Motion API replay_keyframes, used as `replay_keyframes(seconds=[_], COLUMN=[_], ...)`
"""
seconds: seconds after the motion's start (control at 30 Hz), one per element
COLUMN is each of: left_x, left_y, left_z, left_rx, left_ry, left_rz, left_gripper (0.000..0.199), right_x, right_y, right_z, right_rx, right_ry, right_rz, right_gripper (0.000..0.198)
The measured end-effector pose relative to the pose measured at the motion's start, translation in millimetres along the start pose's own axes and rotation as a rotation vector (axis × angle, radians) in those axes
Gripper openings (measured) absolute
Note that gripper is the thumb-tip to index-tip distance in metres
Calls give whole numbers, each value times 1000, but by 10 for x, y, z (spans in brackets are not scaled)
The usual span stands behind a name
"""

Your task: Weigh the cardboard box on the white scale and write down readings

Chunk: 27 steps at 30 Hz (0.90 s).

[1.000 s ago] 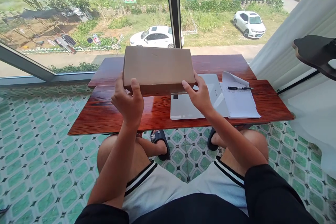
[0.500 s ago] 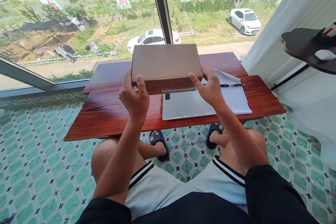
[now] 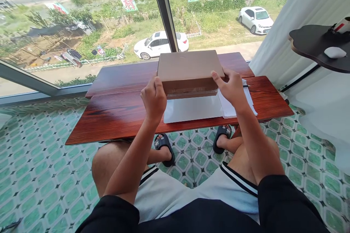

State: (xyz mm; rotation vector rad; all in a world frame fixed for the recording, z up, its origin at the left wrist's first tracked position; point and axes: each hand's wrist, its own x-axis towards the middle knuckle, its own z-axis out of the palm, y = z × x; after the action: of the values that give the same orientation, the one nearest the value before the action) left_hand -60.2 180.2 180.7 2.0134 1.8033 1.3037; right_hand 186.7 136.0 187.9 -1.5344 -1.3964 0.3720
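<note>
A brown cardboard box (image 3: pixel 190 66), closed, with clear tape along its near side, is held up above the table. My left hand (image 3: pixel 155 98) grips its left end, thumb up along the near left corner. My right hand (image 3: pixel 231 88) grips the right end, its thumb resting on the near top edge; the fingers behind the box are hidden. Below the box lies a flat silver laptop (image 3: pixel 194 110), closed and partly covered from view. White paper sheets (image 3: pixel 235 106) overlap its right side, and the tip of a dark pen (image 3: pixel 246 86) shows past my right hand.
The reddish-brown wooden table (image 3: pixel 115 116) stands before my knees, against a large window. On the right, a dark wavy-edged shelf (image 3: pixel 308 40) carries a white computer mouse (image 3: pixel 335 52). A white curtain (image 3: pixel 276 40) hangs beside it. My slippered feet rest on green tiles below.
Both hands have carried the box to the right, over the laptop and nearer the papers. It now hides more of the pen. The camera view has shifted slightly.
</note>
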Motion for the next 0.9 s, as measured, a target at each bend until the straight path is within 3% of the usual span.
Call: replay_keyframes(seconds=[0.3, 0.53, 0.9], left_x=[-54, -78, -138], left_y=[-9, -7, -63], left_z=[129, 176, 250], left_rx=[-14, -31, -44], left_ry=[-90, -121, -115], left_rz=[-14, -50, -28], left_gripper=[50, 48, 54], right_x=[-23, -22, -62], right_y=[117, 198, 231], right_z=[-116, -95, -92], right_rx=[-101, -97, -113], right_ry=[2, -14, -21], right_rz=[16, 51, 72], right_gripper=[54, 38, 35])
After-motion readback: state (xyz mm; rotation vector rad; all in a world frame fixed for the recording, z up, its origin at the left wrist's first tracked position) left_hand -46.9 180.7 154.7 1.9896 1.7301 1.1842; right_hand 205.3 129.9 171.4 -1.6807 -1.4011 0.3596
